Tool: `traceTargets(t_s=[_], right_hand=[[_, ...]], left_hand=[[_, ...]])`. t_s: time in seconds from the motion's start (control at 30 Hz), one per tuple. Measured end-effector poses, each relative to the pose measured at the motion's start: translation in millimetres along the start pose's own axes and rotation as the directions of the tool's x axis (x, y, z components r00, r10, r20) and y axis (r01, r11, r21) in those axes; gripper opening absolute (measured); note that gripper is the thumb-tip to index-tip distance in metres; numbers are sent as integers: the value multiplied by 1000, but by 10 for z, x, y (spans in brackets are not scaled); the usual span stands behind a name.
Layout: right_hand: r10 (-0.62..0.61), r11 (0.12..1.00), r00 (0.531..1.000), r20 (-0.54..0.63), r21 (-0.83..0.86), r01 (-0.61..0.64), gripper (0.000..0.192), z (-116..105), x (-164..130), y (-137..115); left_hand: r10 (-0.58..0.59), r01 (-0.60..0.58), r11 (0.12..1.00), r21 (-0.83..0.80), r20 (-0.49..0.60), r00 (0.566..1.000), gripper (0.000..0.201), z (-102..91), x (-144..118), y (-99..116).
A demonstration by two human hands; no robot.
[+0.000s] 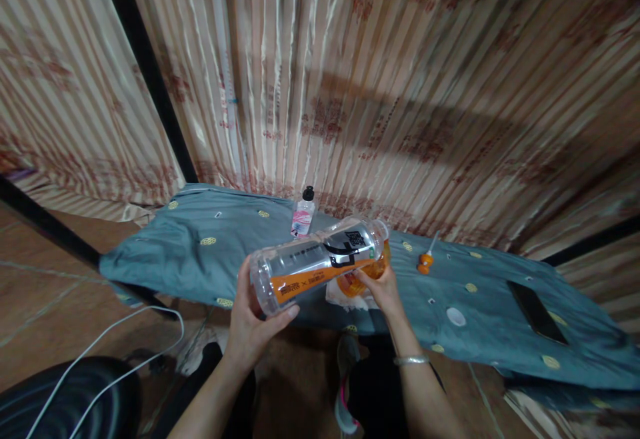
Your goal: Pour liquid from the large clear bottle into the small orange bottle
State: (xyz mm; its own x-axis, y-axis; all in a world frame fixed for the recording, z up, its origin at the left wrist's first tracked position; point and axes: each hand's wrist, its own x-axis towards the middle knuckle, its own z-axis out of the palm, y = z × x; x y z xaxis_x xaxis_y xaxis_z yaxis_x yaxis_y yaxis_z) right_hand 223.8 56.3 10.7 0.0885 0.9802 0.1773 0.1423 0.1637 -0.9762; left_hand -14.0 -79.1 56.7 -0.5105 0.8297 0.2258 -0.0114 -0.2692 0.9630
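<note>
Both forearms rise from the bottom edge of the view, over dark-clad knees and a pink-trimmed shoe on the brown floor. On the right wrist sits a silver bangle [411,360]. Left hand [250,322] is bent upward at the wrist, fingers cupped under the base of a clear plastic bottle [320,262] with the thumb laid along its lower side, closed around it. That bottle lies nearly level in the air, base toward the left, neck tilted slightly up to the right, an orange and black label wrapped round it. Right hand [383,287] grips its neck end from below, fingers curled near an orange cap-like piece. Under the bottle spreads a grey-blue cloth [200,252] with yellow spots. On it stand a small bottle with a black cap [303,212], an orange-handled tool [426,260] and a dark phone [537,312], all apart from the hands.
</note>
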Motion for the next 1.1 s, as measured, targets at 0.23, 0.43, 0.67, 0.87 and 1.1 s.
traceTargets(t_s=[0.23, 0.43, 0.67, 0.87, 1.1], right_hand=[[-11, 999, 1000, 10, 32, 11, 59, 1, 16, 52], [-25, 999, 1000, 19, 32, 24, 59, 4, 5, 39], [-25, 1000, 1000, 2, 6, 25, 50, 29, -9, -18], [-12, 1000, 1000, 9, 23, 12, 53, 19, -5, -30], [3, 999, 1000, 31, 35, -4, 54, 17, 4, -14]], left_hand=[[-12, 12, 1000, -5, 0, 1000, 100, 2, 8, 4], [43, -43, 999, 17, -7, 999, 100, -19, 22, -67], [10, -10, 1000, 12, -21, 1000, 103, -19, 16, -79], [-72, 72, 997, -7, -24, 997, 105, 22, -19, 57], [-79, 79, 997, -9, -2, 997, 106, 18, -18, 68]])
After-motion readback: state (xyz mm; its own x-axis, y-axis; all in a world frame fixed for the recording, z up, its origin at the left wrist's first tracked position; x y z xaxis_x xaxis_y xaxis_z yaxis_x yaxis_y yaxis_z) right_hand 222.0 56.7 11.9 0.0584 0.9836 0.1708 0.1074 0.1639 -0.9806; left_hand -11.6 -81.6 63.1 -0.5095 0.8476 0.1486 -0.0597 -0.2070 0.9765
